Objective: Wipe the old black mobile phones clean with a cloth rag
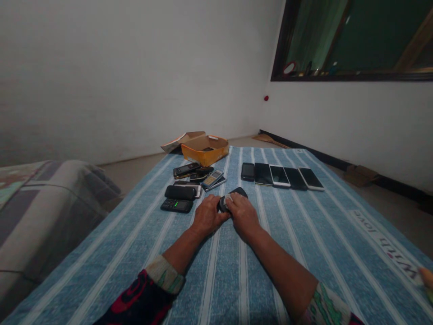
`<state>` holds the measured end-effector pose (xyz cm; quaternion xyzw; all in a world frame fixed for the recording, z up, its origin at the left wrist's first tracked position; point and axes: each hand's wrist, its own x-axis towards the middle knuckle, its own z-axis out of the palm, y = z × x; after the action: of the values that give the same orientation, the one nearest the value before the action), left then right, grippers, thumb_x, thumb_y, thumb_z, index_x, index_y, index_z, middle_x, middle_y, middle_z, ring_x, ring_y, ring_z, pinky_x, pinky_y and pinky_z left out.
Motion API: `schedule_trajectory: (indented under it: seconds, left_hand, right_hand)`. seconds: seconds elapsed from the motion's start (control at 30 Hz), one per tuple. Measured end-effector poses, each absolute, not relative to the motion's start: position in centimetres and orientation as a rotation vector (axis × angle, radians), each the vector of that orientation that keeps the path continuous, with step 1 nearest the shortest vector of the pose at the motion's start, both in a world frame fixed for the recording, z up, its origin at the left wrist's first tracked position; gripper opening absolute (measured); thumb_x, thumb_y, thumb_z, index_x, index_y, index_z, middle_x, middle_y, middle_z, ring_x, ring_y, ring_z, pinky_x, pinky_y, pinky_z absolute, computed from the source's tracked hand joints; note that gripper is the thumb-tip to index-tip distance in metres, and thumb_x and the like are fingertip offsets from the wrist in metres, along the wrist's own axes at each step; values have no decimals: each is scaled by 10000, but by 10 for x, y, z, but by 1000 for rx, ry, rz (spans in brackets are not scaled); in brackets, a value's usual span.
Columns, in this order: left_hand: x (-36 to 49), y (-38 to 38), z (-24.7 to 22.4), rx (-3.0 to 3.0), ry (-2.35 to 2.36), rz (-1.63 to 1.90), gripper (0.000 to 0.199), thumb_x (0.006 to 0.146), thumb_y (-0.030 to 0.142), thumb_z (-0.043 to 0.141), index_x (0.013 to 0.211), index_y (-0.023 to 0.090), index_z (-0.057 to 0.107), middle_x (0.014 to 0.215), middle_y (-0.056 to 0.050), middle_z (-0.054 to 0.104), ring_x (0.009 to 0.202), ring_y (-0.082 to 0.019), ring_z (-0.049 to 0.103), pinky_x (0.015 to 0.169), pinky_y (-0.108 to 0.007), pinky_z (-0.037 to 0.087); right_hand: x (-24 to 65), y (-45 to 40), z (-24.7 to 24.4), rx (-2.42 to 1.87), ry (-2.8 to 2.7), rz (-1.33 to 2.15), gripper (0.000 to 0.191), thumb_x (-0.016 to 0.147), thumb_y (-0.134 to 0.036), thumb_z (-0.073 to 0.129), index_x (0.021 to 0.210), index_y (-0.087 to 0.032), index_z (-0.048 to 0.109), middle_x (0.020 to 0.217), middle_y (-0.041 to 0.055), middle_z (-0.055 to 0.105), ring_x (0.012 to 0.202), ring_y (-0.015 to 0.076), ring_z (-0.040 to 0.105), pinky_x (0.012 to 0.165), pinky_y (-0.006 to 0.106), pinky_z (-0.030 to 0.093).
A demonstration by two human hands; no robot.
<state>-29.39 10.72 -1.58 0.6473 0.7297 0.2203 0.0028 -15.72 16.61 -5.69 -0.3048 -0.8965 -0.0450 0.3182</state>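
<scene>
A dark phone [241, 192] lies at the middle of the striped blue cloth, partly covered by my fingers. My left hand [208, 215] is closed on its left end. On its top, my right hand [241, 215] presses a small pale cloth [228, 198] with closed fingers. To the left lie a keypad phone [177, 206], a black rounded case or phone [180, 192] and a loose pile of phones with a blue-silver one [213, 178]. At the right, several phones stand side by side in a row, among them a white-edged one [279, 176].
An open orange box [205, 157] with dark items inside sits at the cloth's far edge, its lid [181, 142] behind it. A covered bed or seat [67, 216] is at the left. Something orange [426, 277] shows at the right edge.
</scene>
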Motion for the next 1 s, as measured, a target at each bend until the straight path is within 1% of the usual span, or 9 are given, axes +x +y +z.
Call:
schedule_trajectory:
  seconds: [0.1,0.23,0.3,0.37,0.47,0.63,0.7,0.83,1.0]
  left_hand:
    - [-294,107,-16,2050,2289,704,137,768,295,676,828,198,600,832,-27,575,852,-213,584,754,-294,433]
    - [-292,106,-13,2013,2296,659,269,709,360,752,865,189,615,841,-27,581,854,-224,584,721,-296,428]
    - [-292,106,-12,1993,2301,643,314,684,365,777,895,191,623,838,-22,582,848,-225,585,705,-294,423]
    - [-292,107,-12,1995,2296,643,329,685,361,781,921,193,626,839,-18,584,847,-220,584,707,-291,419]
    - [-294,108,-14,2013,2281,653,343,687,358,784,942,190,628,848,-20,586,846,-215,583,712,-287,419]
    - [-295,108,-17,2053,2260,676,324,685,349,781,917,188,621,844,-21,582,846,-218,577,721,-290,424]
    - [-295,108,-18,2066,2249,694,266,709,331,755,884,191,611,832,-19,577,840,-215,573,731,-292,427]
    - [-296,108,-19,2098,2215,738,154,748,277,697,828,201,589,810,-12,562,817,-204,564,736,-291,426]
    - [-297,108,-19,2115,2210,744,190,753,327,710,807,198,582,792,-11,547,802,-208,556,716,-294,418]
  right_hand:
    - [-161,161,-55,-744,-2381,-94,321,946,-113,467,1230,-175,604,1299,135,610,1260,241,507,1064,439,368]
    - [-154,169,-49,-894,-2333,30,414,890,-21,439,1230,-190,603,1319,120,599,1253,238,505,1047,450,368]
    - [-147,176,-48,-922,-2295,91,500,833,37,412,1242,-183,599,1328,116,593,1243,224,509,1044,425,371]
    - [-142,182,-48,-931,-2253,125,542,799,59,395,1239,-179,604,1317,112,601,1217,214,522,1031,392,381]
    - [-139,185,-48,-943,-2218,111,497,814,34,402,1193,-190,633,1275,107,625,1150,212,551,985,356,405]
    - [-145,176,-45,-931,-2252,13,390,874,-24,436,1160,-192,643,1227,121,637,1076,220,576,926,358,430]
    - [-150,169,-44,-861,-2301,-21,346,901,-57,454,1165,-189,634,1211,122,638,1094,221,570,947,364,423]
    - [-157,158,-44,-768,-2361,-52,294,930,-100,476,1168,-197,619,1222,116,633,1193,234,527,1013,402,382]
    - [-158,157,-43,-803,-2378,-46,293,924,-84,476,1168,-180,607,1239,116,628,1188,241,529,966,388,401]
